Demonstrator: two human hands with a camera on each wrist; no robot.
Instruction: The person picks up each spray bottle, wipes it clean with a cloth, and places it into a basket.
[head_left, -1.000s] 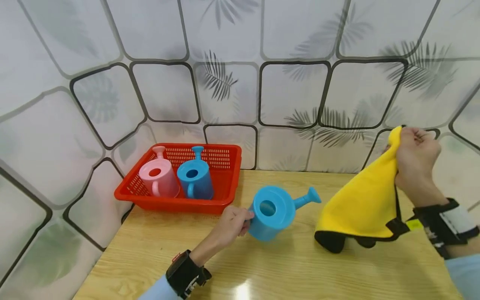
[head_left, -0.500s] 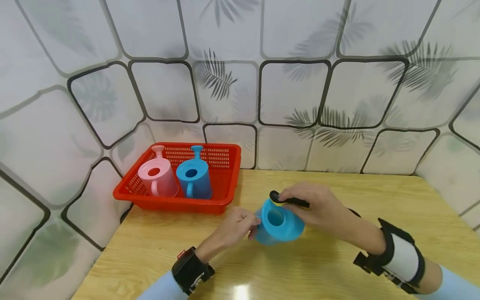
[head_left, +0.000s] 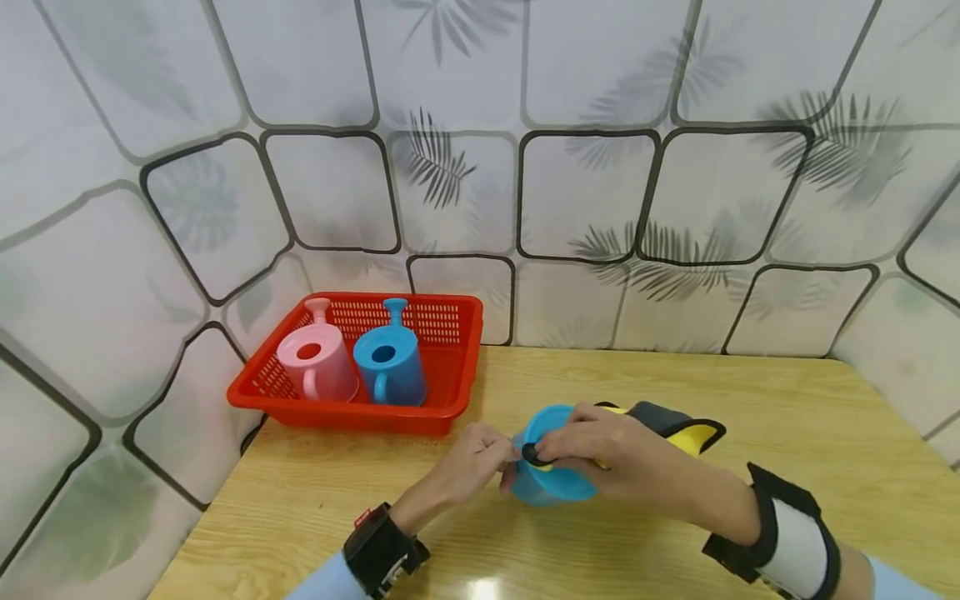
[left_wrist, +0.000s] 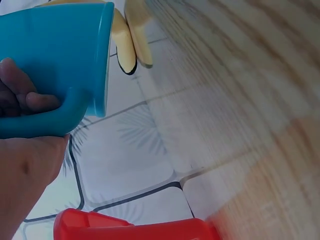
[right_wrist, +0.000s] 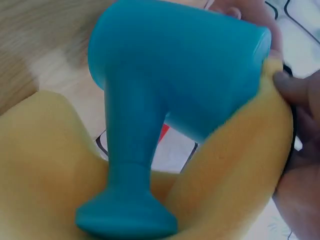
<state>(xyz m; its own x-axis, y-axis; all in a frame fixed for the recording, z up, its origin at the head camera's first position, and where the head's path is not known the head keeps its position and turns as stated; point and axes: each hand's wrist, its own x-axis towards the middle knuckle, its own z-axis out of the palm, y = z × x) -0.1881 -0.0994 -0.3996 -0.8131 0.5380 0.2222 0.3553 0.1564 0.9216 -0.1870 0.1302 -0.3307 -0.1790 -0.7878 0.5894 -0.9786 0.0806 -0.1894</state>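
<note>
A light-blue toy watering can (head_left: 536, 493) hangs tilted above the wooden table. My left hand (head_left: 471, 465) grips its handle (left_wrist: 55, 121). My right hand (head_left: 618, 448) pinches the black-edged corner of a yellow cloth (head_left: 693, 436), holding it at the can's top opening. In the head view that hand hides most of the cloth, and part of a dark grey face shows behind it. The right wrist view shows the cloth (right_wrist: 240, 145) against the can's rim and behind the spout (right_wrist: 132, 150), whose flared end points down in that view.
At the back left of the table (head_left: 360, 517), a red basket (head_left: 468, 367) holds a pink watering can (head_left: 330, 367) and another blue one (head_left: 401, 367). A patterned wall covering (head_left: 577, 192) rises behind the table.
My right hand has brought the yellow cloth from the far right over to the blue watering can, its pinched corner now at the opening. The left hand keeps its grip; the can has turned slightly.
</note>
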